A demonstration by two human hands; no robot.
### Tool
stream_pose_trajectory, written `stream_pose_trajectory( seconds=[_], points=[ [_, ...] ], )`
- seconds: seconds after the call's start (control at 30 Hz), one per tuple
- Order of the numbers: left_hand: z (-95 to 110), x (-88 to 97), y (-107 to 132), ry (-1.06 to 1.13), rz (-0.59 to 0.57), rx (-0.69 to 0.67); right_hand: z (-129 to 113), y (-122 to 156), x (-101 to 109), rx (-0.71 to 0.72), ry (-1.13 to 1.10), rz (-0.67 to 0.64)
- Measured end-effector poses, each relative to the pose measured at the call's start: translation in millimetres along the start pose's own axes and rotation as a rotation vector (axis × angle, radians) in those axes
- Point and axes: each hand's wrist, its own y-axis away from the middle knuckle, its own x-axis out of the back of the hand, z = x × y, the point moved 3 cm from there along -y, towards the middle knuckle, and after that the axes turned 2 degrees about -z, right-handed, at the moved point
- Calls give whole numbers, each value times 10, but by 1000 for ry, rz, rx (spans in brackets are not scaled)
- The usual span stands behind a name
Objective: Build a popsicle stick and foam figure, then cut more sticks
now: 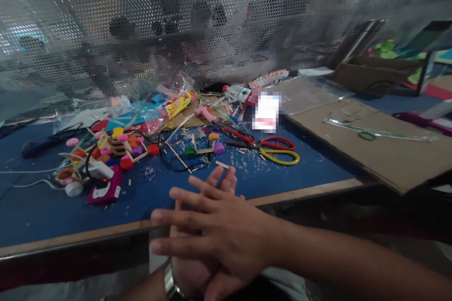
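My right hand (pixel 226 225) lies across my left hand (pixel 189 268) in front of the table's edge, palm against palm. The right hand's fingers are spread and point left. Beneath it the left hand is partly covered, with its fingertips stretched out past the top and a metal watch (pixel 170 282) on its wrist. I see no object in either hand. Just beyond the fingertips are a small wooden stick (pixel 222 164), scissors (pixel 278 155) with a yellow handle, and a stick frame (pixel 204 151) with coloured round pieces.
A pile of stick pieces with coloured discs (pixel 123 150) sits left, beside a purple power strip (pixel 111 188) with white cables. Farther back are a pink glue gun (pixel 205 113), plastic wrappers and a bottle (pixel 238 94). Cardboard (pixel 370 150) covers the right side; a perforated metal screen (pixel 176 33) stands behind.
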Motion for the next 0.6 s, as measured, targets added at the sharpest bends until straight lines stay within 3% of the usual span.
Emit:
stream_pose_trajectory(
  seconds=[0.1,0.23,0.3,0.43,0.53,0.6],
  points=[
    [-32,-49,-16,35,-102,77,-61,-49,33,-56,58,20],
    [83,25,-56,55,-320,13,-120,-17,3,34,39,8],
    [67,93,-84,22,-369,16,-44,-4,-10,6,-38,10],
    [-105,97,-126,17,-351,131,28,-75,22,-116,-80,5],
    [-29,-12,-76,45,-318,102,-61,-98,32,-28,-27,-22],
    [93,-50,-5,82,-190,32,-63,-63,17,32,-42,-37]
  ],
)
